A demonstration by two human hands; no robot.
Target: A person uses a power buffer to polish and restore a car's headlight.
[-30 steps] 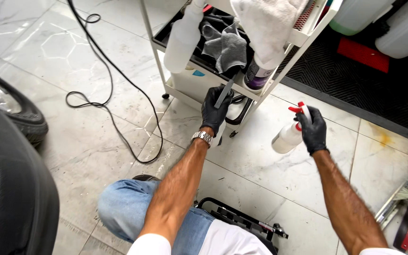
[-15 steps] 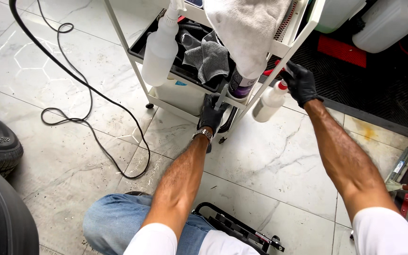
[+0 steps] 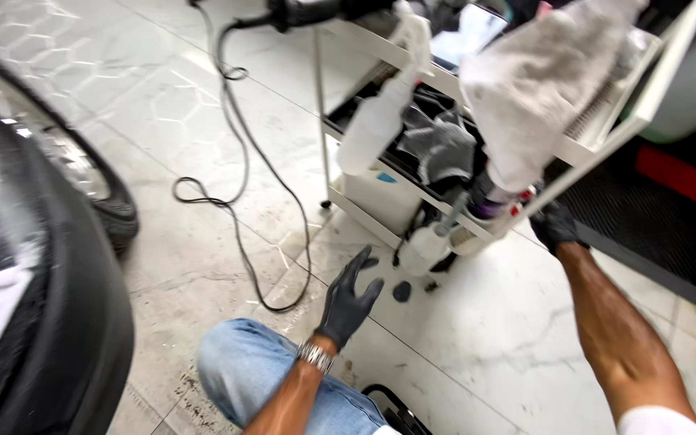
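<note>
My left hand (image 3: 350,298), in a black glove with a metal watch at the wrist, hovers above the tiled floor with its fingers spread and holds nothing. It is a short way in front of a white spray bottle (image 3: 423,247) that hangs from the lower rail of a white cart (image 3: 598,145). My right hand (image 3: 553,226), also in a black glove, is against the cart's lower right corner beside a dark bottle (image 3: 489,201). Its fingers are partly hidden by the cart frame.
A white towel (image 3: 525,89) drapes over the cart's top, a grey cloth (image 3: 445,149) lies on a shelf, and a second spray bottle (image 3: 376,121) hangs at its left. A black cable (image 3: 235,201) loops on the floor. A car wheel (image 3: 90,185) and dark body (image 3: 50,338) are at left.
My left hand has come off the cart and pulled back towards me with open fingers. My right hand has lowered to the cart's corner. The view has swung left towards the car.
</note>
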